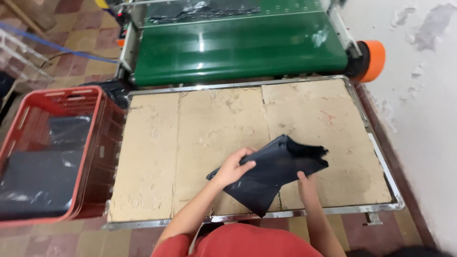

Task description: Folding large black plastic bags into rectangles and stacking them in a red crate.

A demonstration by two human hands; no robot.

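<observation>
A dark plastic bag (276,169), folded flat, lies tilted over the near part of the cardboard-covered table (190,138). My left hand (234,166) grips the bag's left edge, fingers curled over it. My right hand (307,186) holds the bag's lower right side from beneath, thumb on top. Both forearms reach in from the bottom, above my red shirt.
A red plastic crate (97,138) with dark bags inside stands left of the table. A green conveyor belt (238,47) with an orange roller end (373,59) runs behind the table. A peeling white wall (419,95) is close on the right.
</observation>
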